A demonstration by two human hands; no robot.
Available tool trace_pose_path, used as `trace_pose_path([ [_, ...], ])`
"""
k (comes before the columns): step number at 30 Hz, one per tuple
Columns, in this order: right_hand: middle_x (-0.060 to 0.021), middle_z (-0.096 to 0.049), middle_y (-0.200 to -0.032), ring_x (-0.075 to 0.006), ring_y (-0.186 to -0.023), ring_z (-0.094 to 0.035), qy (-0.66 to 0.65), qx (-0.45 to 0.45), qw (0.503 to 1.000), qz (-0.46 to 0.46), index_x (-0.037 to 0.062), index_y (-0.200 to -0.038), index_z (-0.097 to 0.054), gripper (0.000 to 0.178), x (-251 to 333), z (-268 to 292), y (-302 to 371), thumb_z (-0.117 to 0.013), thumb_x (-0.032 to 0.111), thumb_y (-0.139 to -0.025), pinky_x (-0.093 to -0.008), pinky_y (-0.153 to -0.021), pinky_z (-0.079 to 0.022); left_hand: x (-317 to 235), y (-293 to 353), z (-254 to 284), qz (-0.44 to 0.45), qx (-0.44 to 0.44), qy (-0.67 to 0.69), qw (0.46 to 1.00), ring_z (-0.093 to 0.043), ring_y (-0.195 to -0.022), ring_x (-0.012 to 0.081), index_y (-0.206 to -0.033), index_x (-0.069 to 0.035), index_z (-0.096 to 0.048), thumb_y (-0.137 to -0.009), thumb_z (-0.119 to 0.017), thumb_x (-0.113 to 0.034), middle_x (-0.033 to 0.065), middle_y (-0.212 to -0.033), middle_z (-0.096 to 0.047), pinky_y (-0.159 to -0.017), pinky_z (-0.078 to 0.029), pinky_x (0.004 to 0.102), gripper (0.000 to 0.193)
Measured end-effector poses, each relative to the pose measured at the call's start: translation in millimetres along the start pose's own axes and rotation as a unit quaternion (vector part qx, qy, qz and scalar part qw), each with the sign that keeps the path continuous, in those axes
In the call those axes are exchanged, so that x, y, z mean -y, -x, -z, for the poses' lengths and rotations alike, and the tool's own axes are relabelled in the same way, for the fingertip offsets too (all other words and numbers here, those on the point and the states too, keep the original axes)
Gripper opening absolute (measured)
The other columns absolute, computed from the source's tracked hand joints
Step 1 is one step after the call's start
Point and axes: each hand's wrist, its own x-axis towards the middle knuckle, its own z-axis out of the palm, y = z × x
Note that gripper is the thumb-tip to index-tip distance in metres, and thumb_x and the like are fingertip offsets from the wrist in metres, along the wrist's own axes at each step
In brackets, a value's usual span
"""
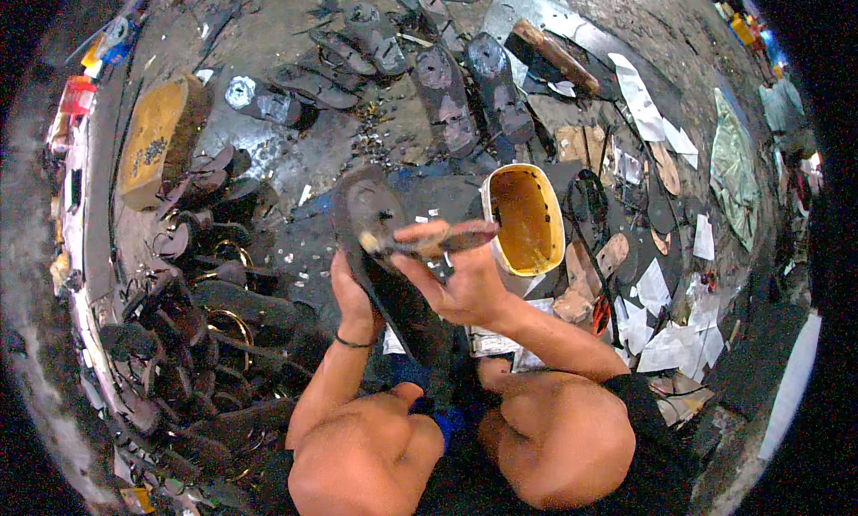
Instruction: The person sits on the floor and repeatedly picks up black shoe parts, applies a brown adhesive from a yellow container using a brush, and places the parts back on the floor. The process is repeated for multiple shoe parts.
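Note:
My left hand (351,288) grips a dark shoe sole (368,194) by its left edge, holding it tilted above my knees. Between the fingers of my right hand (465,279) is a brush (469,237) with a dark handle. Its pale tip lies over the middle of the sole; whether it touches cannot be made out. Just right of that hand stands a yellowish plastic tub (490,199) with amber liquid, probably glue, inside and dark smears on its rim. The underside of the sole is hidden.
A heap of dark sandals (188,337) covers the floor at left. Beyond lie several loose soles (442,96), a yellow-brown block (161,141) and a wooden piece (554,56). White paper scraps (679,346), cut insoles (581,275) and a green plastic sheet (735,172) lie at right.

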Motion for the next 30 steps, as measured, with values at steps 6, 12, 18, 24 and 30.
trace_pose_path([
  [6,-0.0062,-0.068,-0.100,-0.0156,-0.087,-0.064,-0.173,-0.113,0.954,-0.219,0.0020,-0.111,-0.063,0.023,-21,-20,3,-0.068,0.018,-0.095,-0.0294,-0.076,-0.050,3,-14,0,-0.052,-0.033,-0.027,0.998,-0.068,-0.089,0.0187,-0.120,-0.001,-0.061,-0.105,-0.048,-0.037,0.0094,-0.111,-0.069,-0.079,-0.057,0.0327,0.041],
  [12,-0.0034,-0.070,-0.105,-0.0158,-0.094,-0.066,-0.506,-0.116,0.772,-0.367,0.0064,-0.115,-0.065,0.024,-36,35,-16,-0.064,0.023,-0.097,-0.0332,-0.081,-0.053,10,43,76,0.234,-0.015,-0.007,0.972,-0.063,-0.115,0.0289,-0.143,-0.004,-0.047,-0.103,-0.033,-0.059,0.0157,-0.133,-0.060,-0.095,-0.054,0.0412,0.069],
  [18,-0.0042,-0.068,-0.101,-0.0154,-0.090,-0.063,-0.439,-0.072,0.796,-0.410,0.0051,-0.116,-0.063,0.028,-44,10,4,-0.067,0.023,-0.095,-0.0277,-0.075,-0.049,-5,32,13,0.209,0.057,0.107,0.970,-0.065,-0.108,0.0283,-0.141,-0.004,-0.047,-0.099,-0.032,-0.067,0.0128,-0.126,-0.064,-0.091,-0.055,0.0397,0.078],
  [24,-0.0118,-0.069,-0.092,-0.0189,-0.084,-0.065,0.065,0.005,0.990,-0.124,0.0006,-0.104,-0.065,0.024,-29,5,-10,-0.072,0.017,-0.089,-0.0324,-0.077,-0.052,-30,-31,-41,0.041,0.016,0.074,0.996,-0.067,-0.088,0.0199,-0.121,-0.008,-0.061,-0.094,-0.049,-0.066,0.0041,-0.100,-0.068,-0.079,-0.057,0.0344,0.065],
  [30,-0.0056,-0.068,-0.094,-0.0117,-0.084,-0.062,-0.243,0.099,0.950,-0.170,0.0021,-0.107,-0.065,0.023,3,-8,-7,-0.073,0.013,-0.088,-0.0303,-0.077,-0.052,-25,-25,-33,0.304,0.070,0.134,0.941,-0.068,-0.099,0.0247,-0.125,0.000,-0.061,-0.091,-0.037,-0.077,0.0125,-0.111,-0.070,-0.089,-0.055,0.0355,0.088],
])
